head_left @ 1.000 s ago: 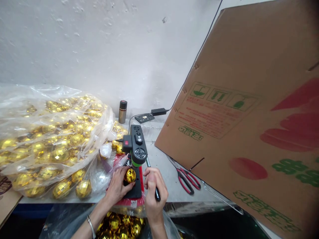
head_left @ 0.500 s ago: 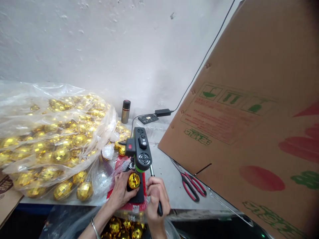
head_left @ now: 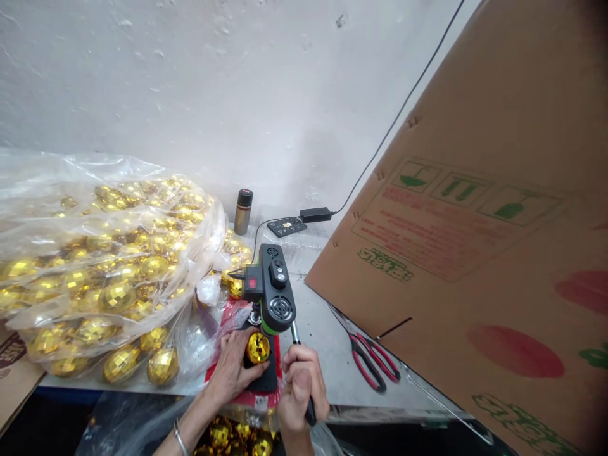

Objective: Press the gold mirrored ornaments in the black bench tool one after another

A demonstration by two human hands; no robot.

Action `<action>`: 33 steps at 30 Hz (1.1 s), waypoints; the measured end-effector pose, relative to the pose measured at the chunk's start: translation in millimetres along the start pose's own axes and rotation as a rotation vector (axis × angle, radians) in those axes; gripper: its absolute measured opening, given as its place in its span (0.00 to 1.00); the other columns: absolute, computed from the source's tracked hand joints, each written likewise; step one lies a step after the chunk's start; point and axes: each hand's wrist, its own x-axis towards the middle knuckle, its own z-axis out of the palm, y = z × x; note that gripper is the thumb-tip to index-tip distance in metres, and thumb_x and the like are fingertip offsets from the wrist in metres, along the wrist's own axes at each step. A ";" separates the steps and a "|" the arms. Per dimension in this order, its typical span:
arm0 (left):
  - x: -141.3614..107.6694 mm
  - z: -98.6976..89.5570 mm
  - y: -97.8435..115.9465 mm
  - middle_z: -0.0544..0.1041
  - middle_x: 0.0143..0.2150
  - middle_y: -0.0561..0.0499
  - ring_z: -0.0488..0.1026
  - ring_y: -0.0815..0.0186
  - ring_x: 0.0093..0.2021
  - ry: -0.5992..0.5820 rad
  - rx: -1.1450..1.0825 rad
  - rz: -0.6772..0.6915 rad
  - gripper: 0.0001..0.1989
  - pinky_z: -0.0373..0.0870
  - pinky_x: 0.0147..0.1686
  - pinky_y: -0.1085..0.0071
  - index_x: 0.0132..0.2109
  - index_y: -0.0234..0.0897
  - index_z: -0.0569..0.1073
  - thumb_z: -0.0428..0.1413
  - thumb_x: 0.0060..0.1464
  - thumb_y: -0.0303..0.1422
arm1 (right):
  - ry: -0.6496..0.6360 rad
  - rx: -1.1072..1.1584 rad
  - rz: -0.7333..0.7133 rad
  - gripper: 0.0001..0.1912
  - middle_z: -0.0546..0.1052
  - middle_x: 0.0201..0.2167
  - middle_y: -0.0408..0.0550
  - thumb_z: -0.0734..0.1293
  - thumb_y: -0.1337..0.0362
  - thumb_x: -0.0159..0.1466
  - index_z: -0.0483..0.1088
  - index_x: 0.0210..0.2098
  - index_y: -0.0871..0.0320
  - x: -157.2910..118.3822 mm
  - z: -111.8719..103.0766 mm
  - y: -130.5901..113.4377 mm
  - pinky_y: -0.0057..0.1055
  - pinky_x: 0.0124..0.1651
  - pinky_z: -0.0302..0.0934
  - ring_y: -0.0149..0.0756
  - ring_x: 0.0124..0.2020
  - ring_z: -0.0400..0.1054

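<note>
The left hand [head_left: 232, 364] has its grip clamped around a faceted gold ball [head_left: 258, 348], round, without a long axis, over a black base plate [head_left: 263, 380], just below the head of what looks like a small drill press [head_left: 278, 285]. The right hand [head_left: 304, 392], farther from the ball, clasps the slanting lever [head_left: 295, 332]. Scissors [head_left: 386, 360] lie on the surface [head_left: 327, 367], near a cardboard box [head_left: 451, 209]; behind stands a pale wall [head_left: 237, 95].

Scissors [head_left: 355, 344] lie beside a printed cardboard box [head_left: 446, 304]; a capped canister [head_left: 243, 214] stands upright.

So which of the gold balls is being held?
The gold ball at the black machine, gripped by the left hand; the other balls in view have no hand on them.
</note>
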 end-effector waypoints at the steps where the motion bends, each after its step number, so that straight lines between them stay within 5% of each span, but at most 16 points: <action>1: 0.1 -0.3 0.4 0.82 0.57 0.39 0.76 0.43 0.57 -0.003 0.001 -0.002 0.31 0.67 0.59 0.46 0.63 0.40 0.74 0.66 0.52 0.35 | 0.004 0.000 0.000 0.18 0.71 0.28 0.42 0.58 0.65 0.77 0.64 0.29 0.53 -0.4 0.6 0.4 0.33 0.34 0.60 0.33 0.28 0.67; 33: -1.0 0.9 3.3 0.83 0.55 0.40 0.77 0.43 0.56 0.030 -0.027 0.001 0.29 0.68 0.58 0.45 0.62 0.40 0.75 0.66 0.52 0.36 | 0.042 0.027 0.012 0.19 0.70 0.29 0.40 0.58 0.65 0.77 0.62 0.28 0.54 -7.5 3.3 9.2 0.33 0.36 0.58 0.32 0.29 0.64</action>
